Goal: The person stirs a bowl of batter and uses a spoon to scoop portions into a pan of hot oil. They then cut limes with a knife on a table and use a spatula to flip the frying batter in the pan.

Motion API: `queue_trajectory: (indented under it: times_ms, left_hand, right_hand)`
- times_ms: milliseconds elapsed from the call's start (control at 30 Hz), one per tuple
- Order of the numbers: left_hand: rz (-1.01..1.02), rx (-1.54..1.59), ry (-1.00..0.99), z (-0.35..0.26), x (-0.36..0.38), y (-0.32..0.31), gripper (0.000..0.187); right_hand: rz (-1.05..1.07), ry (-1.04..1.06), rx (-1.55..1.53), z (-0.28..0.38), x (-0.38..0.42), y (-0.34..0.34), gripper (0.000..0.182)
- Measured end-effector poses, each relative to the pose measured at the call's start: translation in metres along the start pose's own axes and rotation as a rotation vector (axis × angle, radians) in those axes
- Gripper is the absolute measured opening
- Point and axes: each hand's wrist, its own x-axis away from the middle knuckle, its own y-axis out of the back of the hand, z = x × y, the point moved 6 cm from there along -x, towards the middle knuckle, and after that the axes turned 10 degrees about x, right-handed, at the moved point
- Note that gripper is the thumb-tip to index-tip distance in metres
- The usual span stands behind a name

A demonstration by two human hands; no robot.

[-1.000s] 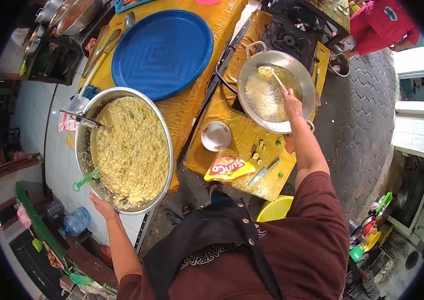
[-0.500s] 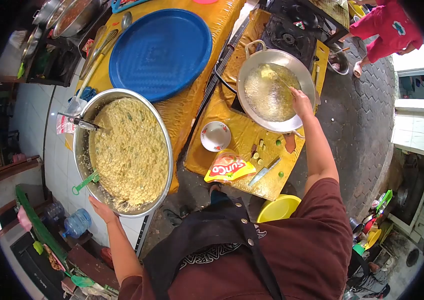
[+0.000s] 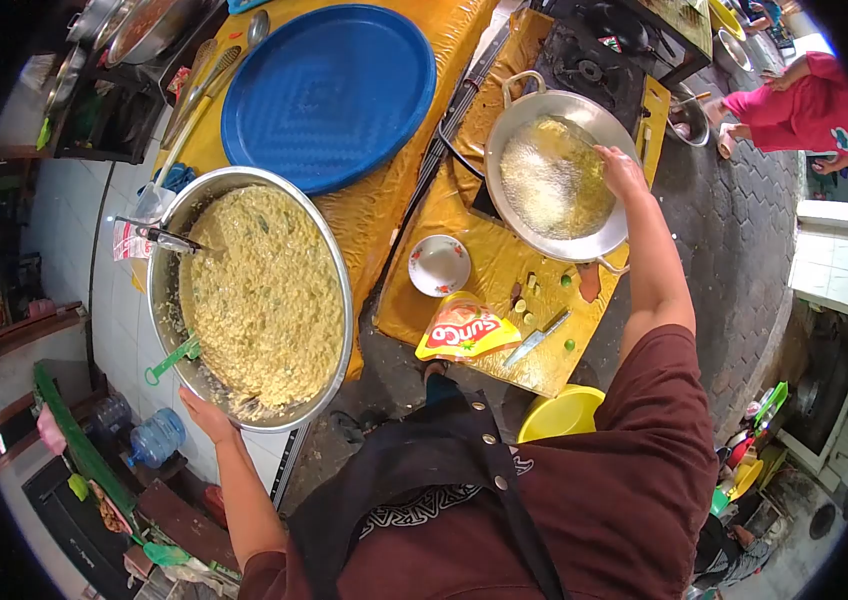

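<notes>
My right hand [image 3: 624, 172] is closed on the handle of a metal spoon [image 3: 572, 131] over the wok [image 3: 544, 236]. The spoon's tip is down at the bubbling oil [image 3: 534, 180], close to a pale lump of batter. My left hand [image 3: 206, 415] holds the lower outer edge of a large metal basin [image 3: 342, 345], its fingers partly hidden by the wall. Thick yellow batter with green bits [image 3: 259, 295] fills the basin. A green-handled tool [image 3: 174, 360] and a dark-handled metal utensil [image 3: 169, 238] lean in it.
Above the basin lies a blue round tray [image 3: 329, 100]. On the yellow-covered table are a flowered bowl [image 3: 439, 265], a SunCo pouch [image 3: 466, 330], a knife [image 3: 536, 338] and cut limes [image 3: 524, 305]. A yellow tub [image 3: 562, 412] stands below. A person in red [image 3: 804, 105] is at upper right.
My right hand with the spoon has shifted slightly, and the spoon's end sits lower at the oil. The view has moved a little. The person in red has moved farther right and down.
</notes>
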Motion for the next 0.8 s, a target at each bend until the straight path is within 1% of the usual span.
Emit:
queue_trajectory:
  times_ms: [100, 133, 167, 200, 267, 300, 367, 400, 433, 467, 500, 533, 567, 600, 633, 667, 700, 733, 800]
  left_hand:
    - [0.035, 0.029, 0.014, 0.009, -0.01, 0.007, 0.056]
    - [0.035, 0.03, 0.016, 0.011, -0.01, 0.008, 0.056]
    - [0.019, -0.027, -0.02, 0.01, -0.011, 0.01, 0.057]
    - [0.003, -0.083, -0.054, 0.008, -0.011, 0.011, 0.057]
    - [0.043, -0.017, -0.019, 0.012, -0.013, 0.011, 0.058]
    - [0.08, 0.043, 0.015, 0.013, -0.014, 0.01, 0.058]
    - [0.063, 0.058, 0.024, 0.02, -0.018, 0.014, 0.058]
    - [0.067, 0.02, -0.019, 0.026, -0.025, 0.019, 0.058]
    - [0.07, -0.014, -0.061, 0.027, -0.03, 0.021, 0.058]
    - [0.016, 0.044, -0.056, 0.021, -0.021, 0.016, 0.056]
    - [0.064, 0.103, -0.027, 0.013, -0.009, 0.006, 0.055]
    - [0.104, 0.163, -0.004, 0.006, -0.005, -0.001, 0.053]
    - [0.17, 0.134, -0.057, 0.02, -0.019, 0.005, 0.052]
    - [0.231, 0.098, -0.111, 0.036, -0.035, 0.015, 0.051]
    - [0.192, -0.02, -0.188, 0.033, -0.038, 0.018, 0.05]
    - [0.153, -0.145, -0.257, 0.029, -0.033, 0.017, 0.049]
    - [0.11, -0.03, -0.229, 0.015, -0.022, 0.01, 0.048]
    - [0.107, -0.056, -0.272, 0.015, -0.024, 0.011, 0.046]
    - [0.097, 0.074, -0.251, 0.032, -0.035, 0.016, 0.042]
  right_hand:
    - [-0.015, 0.004, 0.049, 0.004, 0.001, 0.003, 0.051]
    - [-0.064, -0.016, 0.029, 0.003, 0.002, 0.006, 0.051]
    - [-0.111, -0.035, 0.01, 0.003, 0.005, 0.009, 0.05]
    - [-0.112, -0.036, 0.012, 0.003, 0.009, 0.006, 0.05]
    - [-0.375, -0.029, -0.162, -0.006, 0.021, 0.008, 0.047]
    - [-0.376, -0.028, -0.159, -0.007, 0.026, 0.006, 0.047]
    - [-0.201, -0.264, -0.755, -0.025, 0.035, -0.014, 0.04]
    - [-0.197, -0.261, -0.75, -0.02, 0.049, -0.005, 0.04]
    - [-0.095, -0.247, -1.199, -0.006, 0.07, 0.007, 0.038]
    - [0.031, -0.225, -1.644, 0.014, 0.093, 0.022, 0.036]
    - [0.047, -0.219, -1.636, 0.028, 0.113, 0.04, 0.036]
    - [0.042, -0.184, -1.721, 0.046, 0.13, 0.06, 0.035]
    - [0.052, -0.148, -1.809, 0.066, 0.146, 0.076, 0.034]
    - [0.089, -0.121, -1.824, 0.085, 0.163, 0.089, 0.036]
    - [0.121, -0.086, -1.84, 0.105, 0.176, 0.104, 0.038]
    - [0.15, 0.015, -1.829, 0.128, 0.191, 0.118, 0.038]
    - [0.159, 0.03, -1.764, 0.155, 0.207, 0.135, 0.038]
    - [0.154, 0.037, -1.654, 0.181, 0.221, 0.145, 0.038]
    - [0.15, 0.059, -1.379, 0.239, 0.255, 0.171, 0.04]
